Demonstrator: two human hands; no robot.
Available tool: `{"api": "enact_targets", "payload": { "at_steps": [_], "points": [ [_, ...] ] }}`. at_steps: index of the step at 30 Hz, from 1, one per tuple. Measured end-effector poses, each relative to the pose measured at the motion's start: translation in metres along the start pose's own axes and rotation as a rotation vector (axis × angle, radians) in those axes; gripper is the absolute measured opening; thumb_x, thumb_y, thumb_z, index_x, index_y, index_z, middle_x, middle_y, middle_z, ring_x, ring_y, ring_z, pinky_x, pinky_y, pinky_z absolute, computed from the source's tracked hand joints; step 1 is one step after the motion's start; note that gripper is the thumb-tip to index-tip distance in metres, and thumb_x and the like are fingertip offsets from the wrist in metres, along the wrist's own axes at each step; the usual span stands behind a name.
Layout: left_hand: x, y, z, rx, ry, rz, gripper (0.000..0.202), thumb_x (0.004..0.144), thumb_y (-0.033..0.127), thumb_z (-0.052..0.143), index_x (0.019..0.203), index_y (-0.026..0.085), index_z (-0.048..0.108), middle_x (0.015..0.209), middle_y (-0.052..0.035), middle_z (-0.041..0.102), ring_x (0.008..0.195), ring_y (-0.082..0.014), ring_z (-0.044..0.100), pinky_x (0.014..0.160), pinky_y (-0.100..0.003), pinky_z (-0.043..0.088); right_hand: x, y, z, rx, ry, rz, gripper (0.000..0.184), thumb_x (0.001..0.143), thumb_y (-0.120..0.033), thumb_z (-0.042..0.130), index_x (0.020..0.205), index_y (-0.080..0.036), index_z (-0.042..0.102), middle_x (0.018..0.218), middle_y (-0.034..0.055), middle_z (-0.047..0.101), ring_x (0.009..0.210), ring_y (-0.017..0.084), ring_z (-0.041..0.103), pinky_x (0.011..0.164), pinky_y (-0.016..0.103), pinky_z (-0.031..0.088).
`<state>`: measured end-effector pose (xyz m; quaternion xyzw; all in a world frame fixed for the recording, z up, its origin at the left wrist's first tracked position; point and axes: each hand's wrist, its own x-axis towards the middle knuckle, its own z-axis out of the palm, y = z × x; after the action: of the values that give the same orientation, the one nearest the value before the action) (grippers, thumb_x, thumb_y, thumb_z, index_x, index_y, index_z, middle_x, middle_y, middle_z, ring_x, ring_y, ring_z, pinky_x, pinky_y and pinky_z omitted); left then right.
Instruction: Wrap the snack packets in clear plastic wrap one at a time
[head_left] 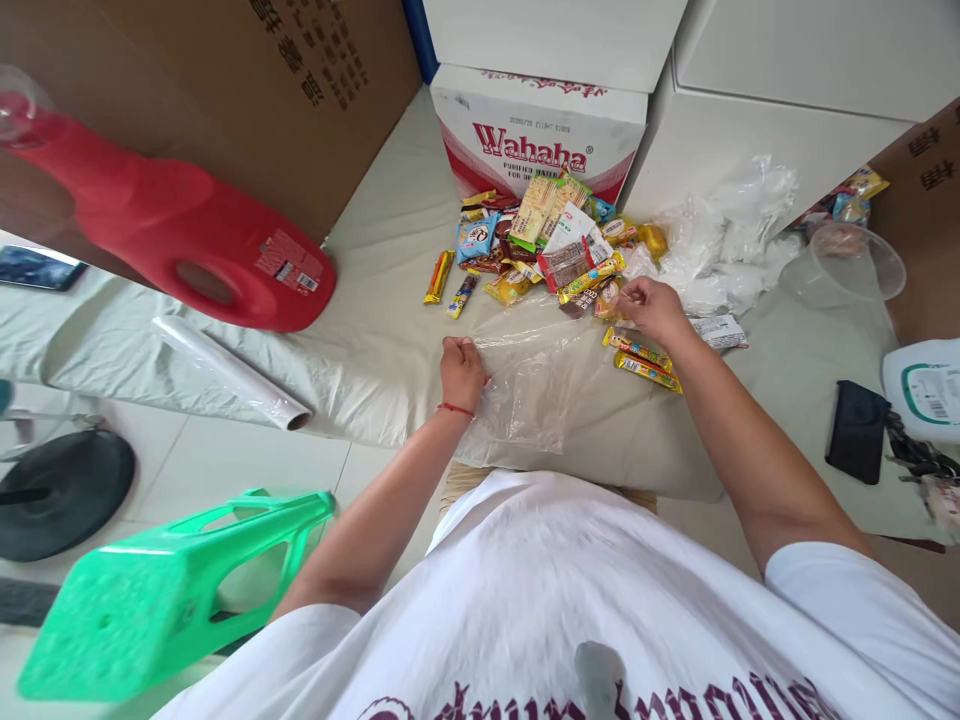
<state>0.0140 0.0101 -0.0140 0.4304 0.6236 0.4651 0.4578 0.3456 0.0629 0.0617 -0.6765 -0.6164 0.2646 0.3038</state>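
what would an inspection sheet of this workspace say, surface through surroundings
Surface: creased pale cloth.
Job's things: clear plastic bag, pile of wrapped snacks.
Clutter: red jug, white roll, black phone, clear tub.
Hands: left hand closed on the bag; right hand beside the snacks, grip unclear.
Cables: none certain; dark tangle beside the phone is unclear.
Surroundings: Wahaha carton behind the snacks; green stool on the floor.

Holds a clear plastic bag (529, 395) in the curled left hand (463, 375) over the cloth-covered bench (390, 350), with the right hand (654, 310) pinched at the near edge of a heap of wrapped snacks (534, 212). Faces a Wahaha carton (540, 120) behind the heap, crumpled bags (709, 245) and a tub (855, 285) to the right, a red jug (225, 215) and a roll (232, 372) to the left.
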Motion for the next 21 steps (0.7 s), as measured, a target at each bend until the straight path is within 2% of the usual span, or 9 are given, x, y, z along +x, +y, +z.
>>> {"api": "enact_targets", "payload": {
  "at_steps": [2,4,5,7,10,12,15,18,21],
  "points": [
    [0.003,-0.001,0.0,0.024,0.096,-0.024,0.037,0.101,0.061,0.046,0.099,0.025,0.037,0.065,0.0099,0.044,0.04,-0.0086,0.042,0.042,-0.025,0.032,-0.009,-0.009,-0.001,-0.042,0.16,-0.052,0.023,0.092,-0.043,0.063,0.096,-0.021,0.067,0.095,0.0074,0.072,0.076,0.019,0.056,0.075,0.036,0.045],
    [0.004,-0.001,-0.001,0.057,0.193,-0.042,0.035,0.1,0.058,0.049,0.098,0.025,0.037,0.066,0.0095,0.046,0.04,-0.0081,0.043,0.042,-0.024,0.032,-0.028,-0.014,0.0,-0.066,0.195,-0.032,0.024,0.097,-0.043,0.055,0.093,-0.023,0.066,0.087,0.006,0.071,0.072,0.02,0.055,0.072,0.035,0.042],
    [0.004,0.0,-0.002,0.068,0.231,-0.048,0.035,0.1,0.057,0.05,0.098,0.025,0.037,0.067,0.0095,0.046,0.04,-0.0079,0.044,0.042,-0.024,0.032,-0.039,-0.014,0.003,-0.098,0.161,0.006,0.029,0.098,-0.046,0.052,0.085,-0.023,0.065,0.077,0.005,0.068,0.068,0.02,0.053,0.068,0.034,0.04],
    [0.001,0.002,-0.004,0.061,0.277,-0.06,0.034,0.098,0.055,0.053,0.098,0.025,0.037,0.068,0.0097,0.047,0.042,-0.0076,0.044,0.042,-0.023,0.034,-0.064,-0.013,0.012,-0.196,-0.002,0.113,0.045,0.098,-0.054,0.05,0.068,-0.023,0.058,0.061,0.0036,0.059,0.061,0.019,0.049,0.061,0.033,0.033],
    [-0.003,0.005,-0.005,-0.003,0.259,-0.091,0.035,0.095,0.052,0.057,0.102,0.025,0.036,0.072,0.0094,0.052,0.043,-0.0071,0.044,0.043,-0.023,0.035,-0.093,-0.011,0.035,-0.3,-0.229,0.205,0.05,0.092,-0.063,0.058,0.062,-0.022,0.058,0.061,0.0048,0.061,0.06,0.019,0.051,0.057,0.032,0.028],
    [-0.006,0.008,-0.005,-0.041,0.235,-0.095,0.035,0.093,0.046,0.061,0.106,0.025,0.036,0.075,0.0095,0.053,0.041,-0.0065,0.043,0.044,-0.023,0.035,-0.103,-0.013,0.049,-0.315,-0.261,0.206,0.038,0.088,-0.055,0.066,0.07,-0.022,0.066,0.069,0.0054,0.068,0.064,0.02,0.056,0.057,0.031,0.029],
    [-0.008,0.011,-0.008,-0.064,0.252,-0.06,0.036,0.086,0.033,0.065,0.108,0.025,0.038,0.076,0.0109,0.051,0.039,-0.0057,0.043,0.044,-0.023,0.037,-0.108,-0.013,0.059,-0.288,-0.288,0.208,0.02,0.088,-0.038,0.065,0.077,-0.022,0.07,0.075,0.0046,0.072,0.067,0.019,0.059,0.059,0.029,0.031],
    [-0.011,0.012,-0.015,-0.046,0.285,-0.047,0.034,0.083,0.027,0.064,0.107,0.025,0.04,0.076,0.0108,0.051,0.038,-0.0056,0.045,0.045,-0.023,0.037,-0.11,-0.007,0.053,-0.213,-0.318,0.217,0.019,0.086,-0.032,0.061,0.073,-0.02,0.066,0.072,0.0028,0.07,0.065,0.017,0.057,0.061,0.028,0.034],
    [-0.016,0.012,-0.021,-0.013,0.268,-0.041,0.034,0.082,0.027,0.064,0.107,0.025,0.041,0.079,0.0092,0.055,0.039,-0.0057,0.047,0.045,-0.023,0.038,-0.114,0.006,0.036,-0.163,-0.33,0.237,0.018,0.082,-0.032,0.06,0.068,-0.021,0.061,0.066,0.0009,0.065,0.062,0.016,0.055,0.059,0.027,0.035]
  ]
}}
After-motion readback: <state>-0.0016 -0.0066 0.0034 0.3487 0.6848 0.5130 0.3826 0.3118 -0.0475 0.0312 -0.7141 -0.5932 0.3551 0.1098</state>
